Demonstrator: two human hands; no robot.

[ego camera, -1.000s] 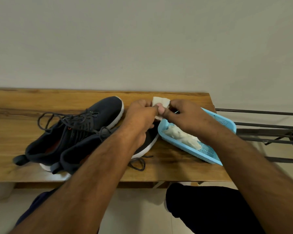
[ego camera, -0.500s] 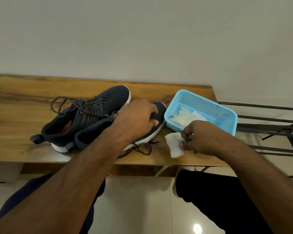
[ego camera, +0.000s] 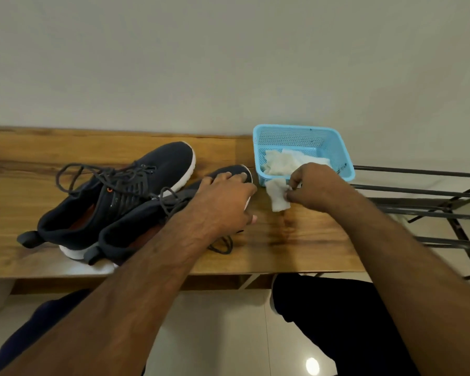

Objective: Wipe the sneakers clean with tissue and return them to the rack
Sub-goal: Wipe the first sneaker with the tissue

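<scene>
Two dark navy sneakers with white soles lie side by side on a wooden bench (ego camera: 296, 240). The far sneaker (ego camera: 147, 172) has loose laces. My left hand (ego camera: 225, 199) grips the toe end of the near sneaker (ego camera: 136, 226), fingers over the top. My right hand (ego camera: 315, 185) pinches a folded white tissue (ego camera: 277, 195) just above the bench, right of that toe. A black metal shoe rack (ego camera: 423, 196) stands to the right of the bench.
A light blue plastic basket (ego camera: 334, 147) holding more white tissues (ego camera: 285, 162) sits at the bench's right end against the wall. My dark-clothed knees are below the bench edge, over a pale tiled floor.
Both hands were together holding the tissue over the basket. My left hand dropped onto the near sneaker's toe. My right hand brought the tissue down beside the toe.
</scene>
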